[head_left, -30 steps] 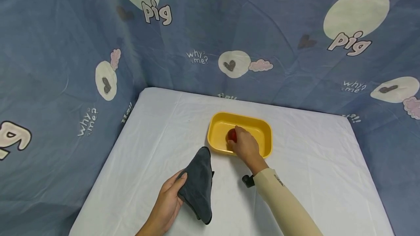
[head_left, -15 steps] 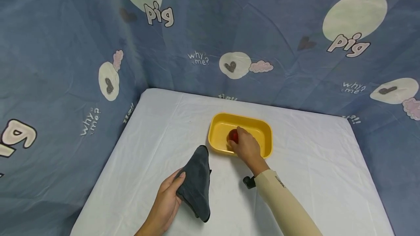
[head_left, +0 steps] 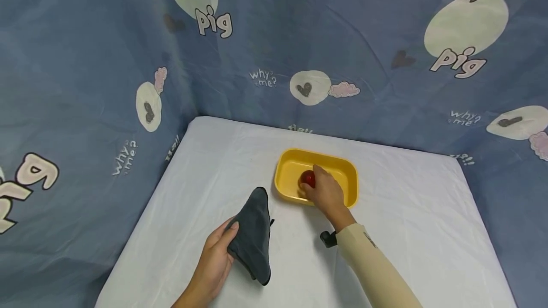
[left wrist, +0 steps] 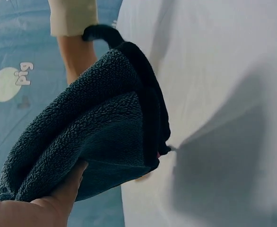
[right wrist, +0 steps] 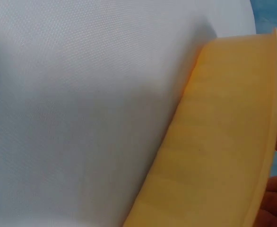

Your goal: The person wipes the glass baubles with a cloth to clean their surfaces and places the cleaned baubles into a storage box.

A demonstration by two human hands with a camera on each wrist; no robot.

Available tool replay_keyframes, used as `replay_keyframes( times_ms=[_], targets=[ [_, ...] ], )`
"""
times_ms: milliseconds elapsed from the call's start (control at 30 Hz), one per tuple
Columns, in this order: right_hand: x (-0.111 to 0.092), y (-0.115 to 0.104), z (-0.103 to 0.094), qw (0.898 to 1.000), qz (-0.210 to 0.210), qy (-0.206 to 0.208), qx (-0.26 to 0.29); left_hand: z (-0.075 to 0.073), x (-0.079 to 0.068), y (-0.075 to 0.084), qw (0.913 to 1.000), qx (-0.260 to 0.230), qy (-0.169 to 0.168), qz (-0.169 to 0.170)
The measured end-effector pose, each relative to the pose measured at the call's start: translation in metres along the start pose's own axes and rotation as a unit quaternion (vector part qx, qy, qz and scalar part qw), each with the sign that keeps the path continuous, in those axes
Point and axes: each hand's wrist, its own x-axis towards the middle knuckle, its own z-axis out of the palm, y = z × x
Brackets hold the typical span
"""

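My left hand (head_left: 211, 260) grips a folded dark grey towel (head_left: 252, 241) with black edging, thumb on top, above the white-covered table. In the left wrist view the towel (left wrist: 82, 127) shows a fuzzy pile and a black strap-like loop. Inside the yellow tray (head_left: 353, 179), my right hand (head_left: 327, 191) holds a round, shiny red object (head_left: 307, 178) between thumb and fingers. Its exact kind is not clear, and the hand covers its right side. In the right wrist view the tray's outer wall (right wrist: 214, 132) hides the red object; only some curled fingers (right wrist: 276, 198) show past the rim.
A white cloth (head_left: 428, 232) covers the table. Blue printed fabric (head_left: 257, 37) hangs behind it and along its left side. A small black device (head_left: 328, 239) is at the right wrist, beside the beige sleeve (head_left: 372, 263).
The left hand and towel have shifted slightly left, away from the tray. The right hand stays at the red object in the tray. The head view has turned a little.
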Motion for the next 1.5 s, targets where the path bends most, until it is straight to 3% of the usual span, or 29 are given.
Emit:
replay_keyframes(
  times_ms=[200, 267, 333, 400, 500, 600, 667, 767, 867, 1167, 1500],
  targets=[
    [-0.007, 0.008, -0.005, 1.0, -0.005, 0.013, 0.021, -0.011, 0.003, 0.016, 0.9976, 0.04, 0.053, 0.017],
    [-0.009, 0.009, -0.008, 0.999, -0.01, 0.018, 0.029, -0.02, 0.003, 0.027, 0.9929, 0.09, 0.073, 0.026],
    [-0.011, 0.011, -0.011, 0.999, -0.015, 0.022, 0.04, -0.032, 0.003, 0.04, 0.9809, 0.168, 0.089, 0.04],
    [-0.015, 0.014, -0.015, 0.998, -0.019, 0.026, 0.054, -0.046, 0.002, 0.051, 0.959, 0.258, 0.104, 0.054],
    [-0.021, 0.019, -0.023, 0.996, -0.028, 0.035, 0.075, -0.061, 0.001, 0.056, 0.9152, 0.377, 0.119, 0.079],
    [-0.027, 0.025, -0.028, 0.994, -0.033, 0.051, 0.086, -0.063, 0.004, 0.046, 0.8773, 0.459, 0.105, 0.093],
    [-0.031, 0.029, -0.031, 0.993, -0.03, 0.061, 0.094, -0.059, 0.007, 0.035, 0.8617, 0.493, 0.084, 0.084],
    [-0.036, 0.033, -0.035, 0.991, -0.029, 0.07, 0.107, -0.052, 0.01, 0.016, 0.8545, 0.515, 0.044, 0.055],
    [-0.042, 0.035, -0.04, 0.989, -0.028, 0.079, 0.122, -0.044, 0.01, 0.001, 0.8568, 0.514, 0.019, 0.034],
    [-0.055, 0.048, -0.05, 0.984, -0.022, 0.104, 0.146, -0.029, 0.007, -0.032, 0.8531, 0.518, -0.043, 0.049],
    [-0.064, 0.058, -0.051, 0.984, -0.009, 0.121, 0.129, -0.018, 0.004, -0.058, 0.8169, 0.566, -0.107, 0.03]
  ],
)
